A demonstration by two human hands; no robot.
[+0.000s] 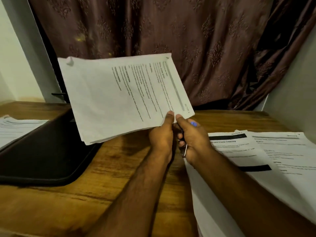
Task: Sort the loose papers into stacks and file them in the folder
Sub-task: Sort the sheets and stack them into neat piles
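Note:
A thick stack of printed papers [119, 98] is raised above the table, turned sideways, with "SECTION 1" at its near right corner. My left hand [161, 135] pinches that stack at its lower right edge, thumb on top. My right hand [189, 139] touches the same corner with its thumb while its fingers curl round a stapler [183, 149] with a blue tip and a metal part showing. A black folder [42, 151] lies open on the left of the wooden table. More printed sheets [265, 151] lie on the right.
Another pile of papers [15, 127] sits at the far left, partly on the folder. A dark patterned curtain [188, 40] hangs behind the table. White sheets [213, 202] reach the table's near right edge under my right forearm. Bare wood shows in the near middle.

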